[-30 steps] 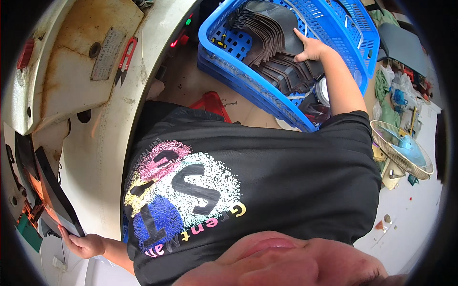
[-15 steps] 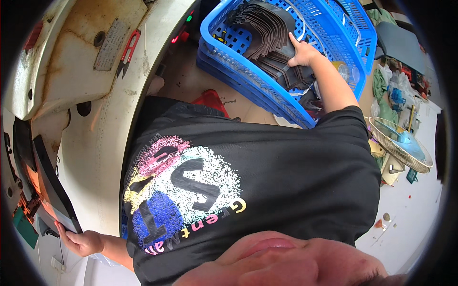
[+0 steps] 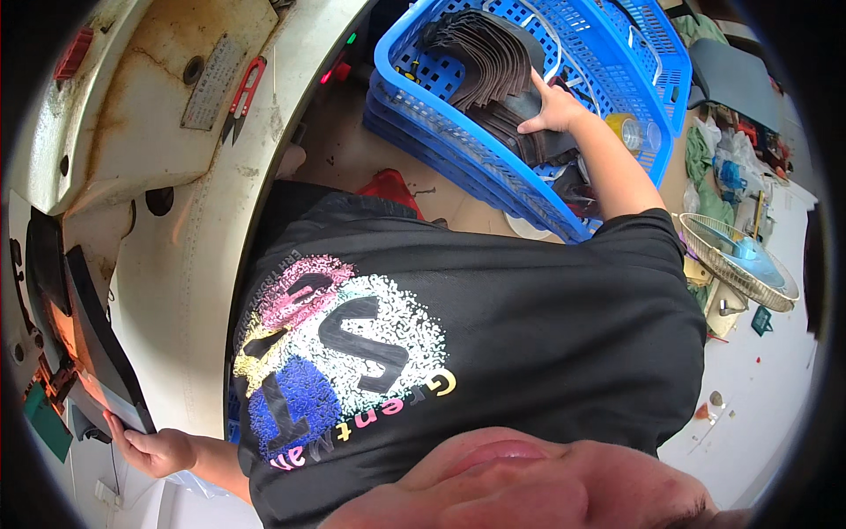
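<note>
At the lower left, my left hand point(image 3: 157, 450) pinches the near end of a long, dark, flat curved piece point(image 3: 104, 344), thumb on one side and fingers on the other. That piece runs up beside the rust-stained white sewing machine point(image 3: 176, 53), with orange light on part of it. At the upper right, my right hand point(image 3: 557, 110) reaches into a blue plastic basket point(image 3: 493, 141). Its thumb and index finger are spread over a stack of dark curved pieces point(image 3: 489, 62), fanned in layers. The other right-hand fingers are partly hidden.
Red-handled thread snips point(image 3: 242, 99) lie on the machine. A yellowish clear container point(image 3: 627, 130) stands in the basket's right end. A fan point(image 3: 736, 256) with a wire guard is at the right, below a grey chair point(image 3: 736, 84). Something red point(image 3: 389, 189) lies beneath the basket.
My right hand has shifted slightly over the stack, and its thumb has moved a little left and down. My left hand keeps its grip on the dark piece.
</note>
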Demonstrator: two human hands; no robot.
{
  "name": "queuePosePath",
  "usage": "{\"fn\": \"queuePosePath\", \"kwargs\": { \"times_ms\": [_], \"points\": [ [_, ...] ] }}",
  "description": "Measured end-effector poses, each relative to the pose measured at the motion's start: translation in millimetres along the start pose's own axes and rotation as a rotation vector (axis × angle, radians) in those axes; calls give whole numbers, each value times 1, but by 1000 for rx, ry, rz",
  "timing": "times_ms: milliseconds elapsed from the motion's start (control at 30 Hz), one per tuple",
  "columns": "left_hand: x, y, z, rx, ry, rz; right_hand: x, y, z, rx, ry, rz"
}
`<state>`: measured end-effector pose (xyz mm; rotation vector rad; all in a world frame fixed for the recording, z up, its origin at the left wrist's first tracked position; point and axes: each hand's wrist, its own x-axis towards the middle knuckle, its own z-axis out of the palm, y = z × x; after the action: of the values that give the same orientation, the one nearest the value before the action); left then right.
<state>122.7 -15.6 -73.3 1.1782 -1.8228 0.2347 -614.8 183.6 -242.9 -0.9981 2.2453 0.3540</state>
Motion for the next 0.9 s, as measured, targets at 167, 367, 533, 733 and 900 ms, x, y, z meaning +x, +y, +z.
{"fn": "queuePosePath", "kwargs": {
  "times_ms": [167, 367, 533, 733, 900],
  "points": [
    [0, 2, 0, 33, 3, 18, -35, -33, 7, -104, 14, 66],
    [-2, -1, 3, -10, 25, 25, -43, -54, 35, -276, 85, 174],
    [-1, -2, 2, -1, 18, 39, -52, -72, 41, -236, 104, 206],
    [2, 2, 3, 20, -1, 61, -60, -75, 40, -192, 135, 192],
    [2, 1, 0, 40, -16, 62, -26, -19, 10, 117, -199, -69]
  ]
}}
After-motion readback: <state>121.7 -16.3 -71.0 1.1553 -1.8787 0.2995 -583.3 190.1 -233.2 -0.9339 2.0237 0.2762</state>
